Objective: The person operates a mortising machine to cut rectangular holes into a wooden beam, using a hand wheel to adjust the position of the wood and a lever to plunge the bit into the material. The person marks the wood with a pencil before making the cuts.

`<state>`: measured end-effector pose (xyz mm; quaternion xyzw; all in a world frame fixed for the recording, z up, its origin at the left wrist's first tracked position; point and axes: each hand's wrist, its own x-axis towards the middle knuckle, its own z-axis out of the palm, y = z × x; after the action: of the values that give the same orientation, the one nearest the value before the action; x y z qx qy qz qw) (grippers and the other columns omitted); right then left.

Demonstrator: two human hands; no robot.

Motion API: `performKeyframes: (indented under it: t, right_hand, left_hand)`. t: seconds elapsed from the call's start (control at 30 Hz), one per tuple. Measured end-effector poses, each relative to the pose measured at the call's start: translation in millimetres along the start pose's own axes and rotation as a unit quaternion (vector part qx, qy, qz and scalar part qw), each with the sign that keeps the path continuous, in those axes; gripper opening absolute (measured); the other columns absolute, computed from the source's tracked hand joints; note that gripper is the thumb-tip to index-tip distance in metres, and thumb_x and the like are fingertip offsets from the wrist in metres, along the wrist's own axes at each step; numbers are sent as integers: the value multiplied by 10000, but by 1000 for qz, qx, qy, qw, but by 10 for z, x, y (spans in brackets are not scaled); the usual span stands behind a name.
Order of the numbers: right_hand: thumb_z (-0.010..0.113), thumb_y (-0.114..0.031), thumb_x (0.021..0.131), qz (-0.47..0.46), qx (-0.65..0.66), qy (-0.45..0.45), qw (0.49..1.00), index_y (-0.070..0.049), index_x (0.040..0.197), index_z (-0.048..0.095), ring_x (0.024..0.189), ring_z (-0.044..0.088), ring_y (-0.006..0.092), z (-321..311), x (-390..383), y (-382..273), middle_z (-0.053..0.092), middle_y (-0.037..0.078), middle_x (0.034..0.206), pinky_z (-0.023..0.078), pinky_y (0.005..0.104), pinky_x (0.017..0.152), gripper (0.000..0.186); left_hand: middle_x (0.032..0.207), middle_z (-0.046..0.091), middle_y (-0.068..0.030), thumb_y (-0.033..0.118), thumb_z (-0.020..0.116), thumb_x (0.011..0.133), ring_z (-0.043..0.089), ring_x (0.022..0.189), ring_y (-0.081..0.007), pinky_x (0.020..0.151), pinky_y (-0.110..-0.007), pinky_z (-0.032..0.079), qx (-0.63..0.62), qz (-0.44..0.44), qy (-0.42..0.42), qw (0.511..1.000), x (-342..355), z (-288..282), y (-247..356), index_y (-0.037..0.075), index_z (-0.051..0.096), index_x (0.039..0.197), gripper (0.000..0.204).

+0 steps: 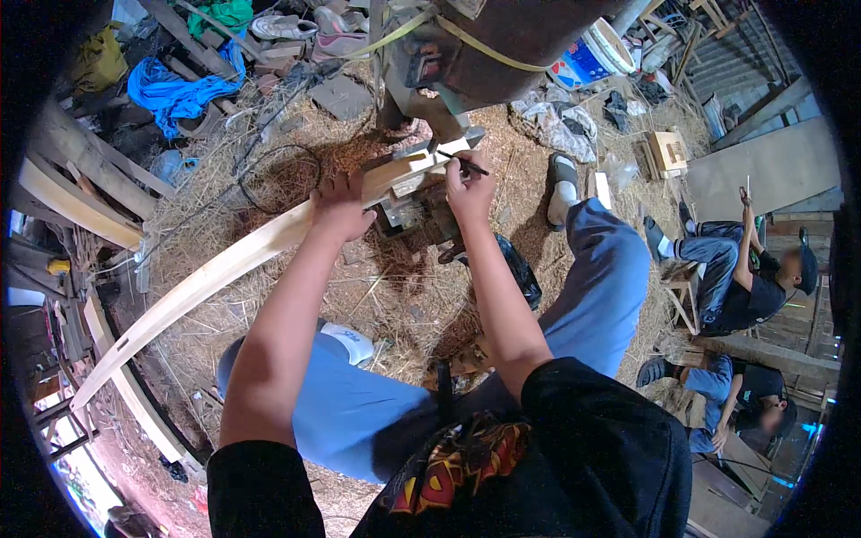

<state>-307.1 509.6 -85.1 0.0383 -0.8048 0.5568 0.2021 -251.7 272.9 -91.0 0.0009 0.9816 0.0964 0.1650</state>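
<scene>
Head cam, looking down: I see the left hand (339, 204) clamped palm-down over a long, pale, curved wooden plank (235, 260), fingers wrapped across its top face near the upper end. The plank runs from lower left up to centre, its far end resting on a grey metal machine block (414, 213) w/ a rusty dark steel drum (502, 36) above it. A yellow strap (484, 47) crosses the drum.

The right hand (468, 186) is pinched narrow around a thin dark pencil-like marker (465, 163), tip at the plank's end, just beside the left hand; I can't tell if the tip touches the wood. Both forearms come up from the lower edge, bare below black sleeves.

Ground is covered in straw and wood shavings (395, 305). The person's legs in blue trousers (592, 296) flank the work, w/ a grey-and-white shoe (563, 190) right of the machine. A second curved pale plank (134, 394) lies lower left, near the first. Crumpled blue cloth (175, 90) sits upper left, a white-and-blue plastic bucket (592, 56) upper right, a small wooden box (665, 151) beyond it.

Far right, two other people in dark shirts (749, 287) sit well apart from the work; one holds a raised hand.
</scene>
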Motion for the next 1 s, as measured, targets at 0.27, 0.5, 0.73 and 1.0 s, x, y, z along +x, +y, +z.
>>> performKeyframes:
  t: [0.27, 0.5, 0.73, 1.0]
  right_hand:
    - [662, -129, 875, 4, 53, -46, 998, -25, 916, 665, 701, 670, 205, 124, -103, -34, 690, 117, 806, 515, 323, 614, 112]
    - [659, -160, 871, -63, 17, -84, 994, -44, 909, 674, 687, 680, 247, 149, -107, -30, 682, 138, 765, 533, 342, 656, 123]
    - [659, -129, 878, -43, 22, -113, 992, -23, 926, 659, 703, 663, 201, 120, -111, -87, 681, 131, 780, 522, 322, 672, 116]
    - [659, -130, 886, -10, 60, -120, 991, -21, 935, 651, 702, 621, 136, 216, -141, -137, 663, 86, 767, 505, 290, 672, 119]
  left_hand:
    - [1478, 390, -203, 472, 710, 833, 402, 1354, -416, 1102, -609, 316, -43, 12, -12, 999, 147, 279, -259, 122, 206, 1562, 953]
    - [1568, 208, -254, 481, 677, 855, 233, 1439, -461, 1157, -622, 176, 5, -19, -16, 1000, 9, -55, -83, 121, 107, 1592, 999]
    - [1486, 392, -211, 480, 684, 855, 384, 1376, -405, 1120, -612, 299, 48, -27, 21, 998, -65, -77, -8, 111, 193, 1582, 952]
    - [1466, 408, -212, 477, 697, 839, 417, 1343, -398, 1098, -594, 327, 33, -18, 30, 999, 15, 124, -220, 104, 200, 1571, 960]
